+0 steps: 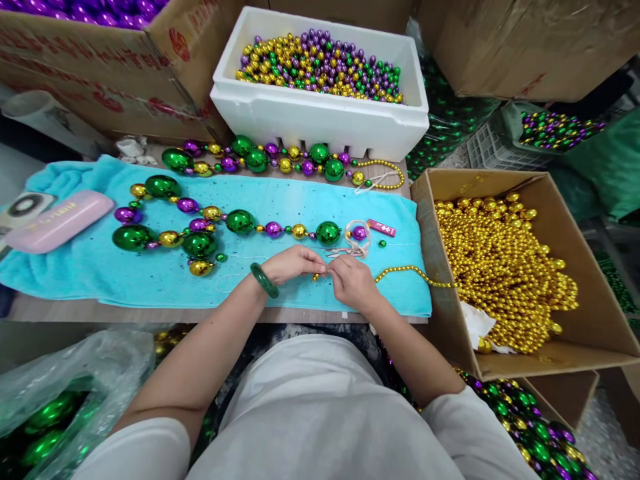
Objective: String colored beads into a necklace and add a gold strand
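My left hand (295, 262), with a green bangle at the wrist, pinches at the end of a gold bead chain (405, 269). My right hand (347, 280) is closed against its fingertips, and the chain runs from under it to the box on the right. A small gold bead (315, 276) shows below my left fingers. Just beyond my hands lie small scissors (350, 252), a loop of white string (359, 223) and a pink-red strip (381, 228). A large bead garland (240, 223) in green, purple and gold stretches leftward on the blue towel (280, 280).
A finished-looking bead garland (257, 159) lies behind the towel, before a white foam box (320, 120) of beads. On the right stands a cardboard box (525, 360) of gold bead chains (505, 267). A pink case (63, 221) rests at the left.
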A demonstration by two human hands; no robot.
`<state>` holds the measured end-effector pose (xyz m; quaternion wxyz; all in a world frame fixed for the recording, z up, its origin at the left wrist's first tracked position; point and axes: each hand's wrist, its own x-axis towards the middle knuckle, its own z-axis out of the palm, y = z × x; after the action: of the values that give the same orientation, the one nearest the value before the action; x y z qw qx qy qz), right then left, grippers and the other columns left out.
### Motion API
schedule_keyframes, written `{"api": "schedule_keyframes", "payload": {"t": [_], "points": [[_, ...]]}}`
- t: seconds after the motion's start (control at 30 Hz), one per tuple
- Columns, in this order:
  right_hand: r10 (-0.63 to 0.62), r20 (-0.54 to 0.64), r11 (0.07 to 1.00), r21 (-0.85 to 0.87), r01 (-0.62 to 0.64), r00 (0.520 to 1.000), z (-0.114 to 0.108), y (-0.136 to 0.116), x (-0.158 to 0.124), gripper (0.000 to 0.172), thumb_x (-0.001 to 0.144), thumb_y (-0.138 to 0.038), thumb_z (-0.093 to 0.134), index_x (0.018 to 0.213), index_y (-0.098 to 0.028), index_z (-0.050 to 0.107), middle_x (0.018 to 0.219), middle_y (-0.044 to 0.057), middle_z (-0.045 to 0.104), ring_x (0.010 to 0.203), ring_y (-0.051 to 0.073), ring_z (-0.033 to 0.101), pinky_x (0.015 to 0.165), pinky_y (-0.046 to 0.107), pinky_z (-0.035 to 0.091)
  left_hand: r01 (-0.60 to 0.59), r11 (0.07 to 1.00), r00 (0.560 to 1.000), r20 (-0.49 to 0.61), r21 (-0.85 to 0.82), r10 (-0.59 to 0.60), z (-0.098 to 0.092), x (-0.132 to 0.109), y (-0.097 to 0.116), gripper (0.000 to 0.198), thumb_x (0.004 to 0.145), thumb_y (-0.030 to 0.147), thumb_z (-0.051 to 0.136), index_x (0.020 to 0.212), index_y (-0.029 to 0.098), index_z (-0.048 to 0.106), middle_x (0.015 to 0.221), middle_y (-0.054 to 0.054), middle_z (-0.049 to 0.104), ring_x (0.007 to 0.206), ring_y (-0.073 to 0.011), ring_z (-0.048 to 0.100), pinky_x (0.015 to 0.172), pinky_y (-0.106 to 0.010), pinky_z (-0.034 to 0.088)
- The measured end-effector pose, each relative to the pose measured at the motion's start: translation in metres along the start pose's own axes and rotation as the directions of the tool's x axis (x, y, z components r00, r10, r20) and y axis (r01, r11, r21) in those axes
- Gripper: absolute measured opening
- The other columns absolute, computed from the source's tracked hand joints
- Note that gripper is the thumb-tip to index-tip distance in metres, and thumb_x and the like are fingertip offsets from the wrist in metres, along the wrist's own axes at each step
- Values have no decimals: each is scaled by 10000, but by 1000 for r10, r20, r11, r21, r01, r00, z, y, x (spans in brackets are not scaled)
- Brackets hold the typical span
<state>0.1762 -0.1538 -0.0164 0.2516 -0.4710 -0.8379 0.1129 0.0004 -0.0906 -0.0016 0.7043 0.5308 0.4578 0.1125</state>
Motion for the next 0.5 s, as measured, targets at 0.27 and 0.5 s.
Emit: {"api": "schedule_keyframes", "payload": {"t": [0.27, 0.5], "points": [[4, -35, 993, -119, -8, 999, 0, 2, 5, 195, 868, -113, 436, 820, -170, 617, 798, 84, 626, 825, 214, 554, 760, 318, 440, 34, 981, 992, -111, -193, -56, 6, 6, -3, 134, 547, 257, 734, 637, 159, 714, 593, -12, 642, 523, -94, 442, 481, -231, 276], [82, -38, 996, -30, -83, 996, 1, 5, 9, 173, 876, -141, 438, 836, -165, 605, 832, 97, 645, 812, 220, 581, 743, 332, 449, 28, 978, 985, -163, -207, -63, 10, 4, -5, 165, 536, 274, 758, 644, 155, 717, 573, -5, 619, 540, -96, 448, 504, -233, 288]]}}
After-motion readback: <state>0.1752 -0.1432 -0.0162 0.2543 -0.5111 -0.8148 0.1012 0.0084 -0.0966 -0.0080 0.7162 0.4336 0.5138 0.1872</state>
